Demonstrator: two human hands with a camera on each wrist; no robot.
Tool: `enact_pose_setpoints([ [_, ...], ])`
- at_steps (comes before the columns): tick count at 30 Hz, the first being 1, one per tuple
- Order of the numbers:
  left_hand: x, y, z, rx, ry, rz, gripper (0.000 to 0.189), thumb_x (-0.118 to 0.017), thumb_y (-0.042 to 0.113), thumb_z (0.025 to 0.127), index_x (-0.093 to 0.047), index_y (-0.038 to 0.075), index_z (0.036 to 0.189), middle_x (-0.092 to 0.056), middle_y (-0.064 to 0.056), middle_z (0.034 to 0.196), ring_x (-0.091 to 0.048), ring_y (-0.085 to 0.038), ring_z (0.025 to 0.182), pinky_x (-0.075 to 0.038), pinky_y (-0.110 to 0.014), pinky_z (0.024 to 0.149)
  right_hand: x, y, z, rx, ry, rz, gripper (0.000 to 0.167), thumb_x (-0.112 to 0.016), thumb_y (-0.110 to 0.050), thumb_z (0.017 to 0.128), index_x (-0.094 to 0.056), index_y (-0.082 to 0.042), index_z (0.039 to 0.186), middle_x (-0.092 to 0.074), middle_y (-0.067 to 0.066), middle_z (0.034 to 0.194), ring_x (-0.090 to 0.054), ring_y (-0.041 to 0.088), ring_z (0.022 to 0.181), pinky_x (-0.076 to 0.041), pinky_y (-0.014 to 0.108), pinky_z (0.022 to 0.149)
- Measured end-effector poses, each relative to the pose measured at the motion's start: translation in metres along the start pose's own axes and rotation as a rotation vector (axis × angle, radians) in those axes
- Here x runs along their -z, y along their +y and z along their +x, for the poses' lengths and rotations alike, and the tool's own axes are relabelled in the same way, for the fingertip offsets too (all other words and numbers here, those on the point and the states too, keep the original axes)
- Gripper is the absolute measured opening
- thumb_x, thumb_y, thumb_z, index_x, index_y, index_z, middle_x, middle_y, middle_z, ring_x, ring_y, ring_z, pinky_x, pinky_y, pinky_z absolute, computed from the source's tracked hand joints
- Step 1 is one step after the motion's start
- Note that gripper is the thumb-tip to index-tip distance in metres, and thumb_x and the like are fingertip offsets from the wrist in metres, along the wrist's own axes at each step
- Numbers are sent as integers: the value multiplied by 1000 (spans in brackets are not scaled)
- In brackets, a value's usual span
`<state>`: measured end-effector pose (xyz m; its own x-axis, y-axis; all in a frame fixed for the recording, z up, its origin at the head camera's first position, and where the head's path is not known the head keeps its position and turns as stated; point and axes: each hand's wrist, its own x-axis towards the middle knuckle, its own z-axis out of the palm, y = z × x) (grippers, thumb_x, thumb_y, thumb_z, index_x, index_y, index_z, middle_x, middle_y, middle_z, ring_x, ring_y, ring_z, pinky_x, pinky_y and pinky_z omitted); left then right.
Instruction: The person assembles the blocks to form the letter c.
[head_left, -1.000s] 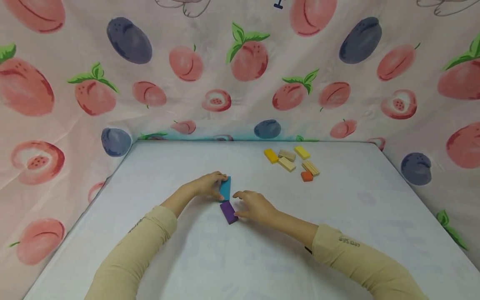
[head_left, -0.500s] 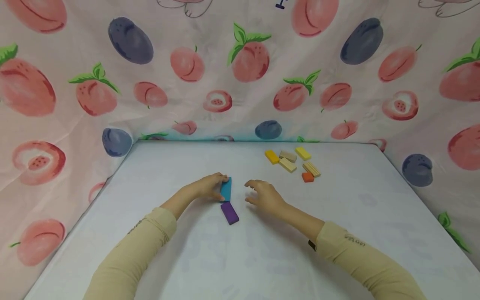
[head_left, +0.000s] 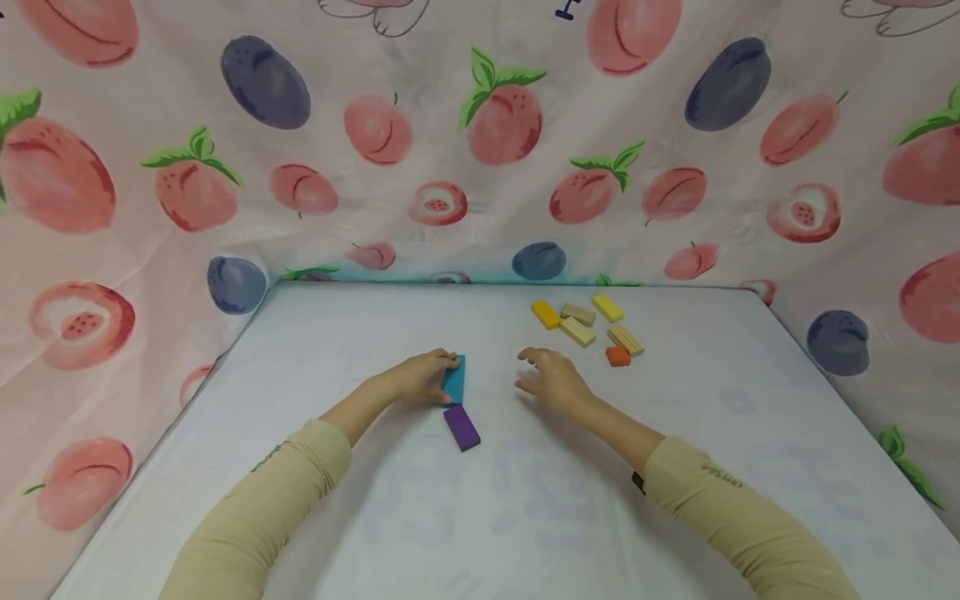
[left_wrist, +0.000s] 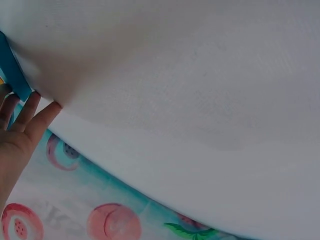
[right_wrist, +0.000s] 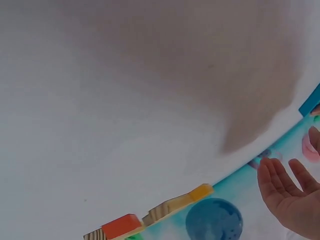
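Note:
A flat blue block (head_left: 455, 380) lies on the white table in front of my left hand (head_left: 420, 377), which pinches it between the thumb at its near end and a finger at its far end. In the left wrist view, the blue block (left_wrist: 12, 72) shows at the edge, by the fingertips. Just below it, at a slant and very close to its near end, lies a purple block (head_left: 462, 428); nobody touches it. To the right, my right hand (head_left: 557, 382) hovers over the table with relaxed, spread fingers and holds nothing.
Toward the back right lie several loose blocks: an amber one (head_left: 545, 315), a yellow one (head_left: 608, 308), plain wooden ones (head_left: 577, 332), a striped wooden one (head_left: 626, 340) and a small orange one (head_left: 618, 357). A fruit-print cloth (head_left: 435, 100) hangs behind the table.
My right hand has left the purple block and moved right and away from me, toward the loose blocks. My left hand keeps its hold on the blue block.

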<state>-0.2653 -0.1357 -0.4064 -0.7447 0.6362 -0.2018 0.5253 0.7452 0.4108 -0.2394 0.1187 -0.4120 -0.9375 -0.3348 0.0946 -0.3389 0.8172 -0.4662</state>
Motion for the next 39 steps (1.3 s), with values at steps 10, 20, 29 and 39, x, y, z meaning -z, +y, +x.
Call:
enact_pose_setpoints([
  [10,-1,-3,0,-18,5,-7,63,-69,20,86,-43,-5,137,-41,-20,143,-38,-36,135,-32,-45,114,6,22,7,-52,32,0,44,-71,-17,83,-58,3,120,-62,23,117,-60,34,107,-51,46,94],
  [20,1,-5,2,-17,-8,6,63,-70,23,85,-44,-5,137,-40,-20,144,-36,-37,135,-31,-46,114,10,56,20,-101,129,15,48,-69,-13,84,-53,8,124,-58,28,121,-56,40,111,-48,50,95],
  [29,2,-6,2,-5,-2,2,64,-69,23,86,-43,-3,138,-39,-19,146,-36,-36,136,-30,-46,114,16,80,35,-120,174,6,54,-71,-11,82,-48,9,127,-51,31,127,-51,46,113,-44,56,96],
  [39,-1,-6,0,0,-10,-8,63,-69,23,86,-43,-3,138,-40,-18,146,-36,-34,136,-30,-45,115,20,89,47,-167,164,-27,52,-71,-8,81,-50,14,123,-54,36,118,-54,46,106,-48,52,92],
])
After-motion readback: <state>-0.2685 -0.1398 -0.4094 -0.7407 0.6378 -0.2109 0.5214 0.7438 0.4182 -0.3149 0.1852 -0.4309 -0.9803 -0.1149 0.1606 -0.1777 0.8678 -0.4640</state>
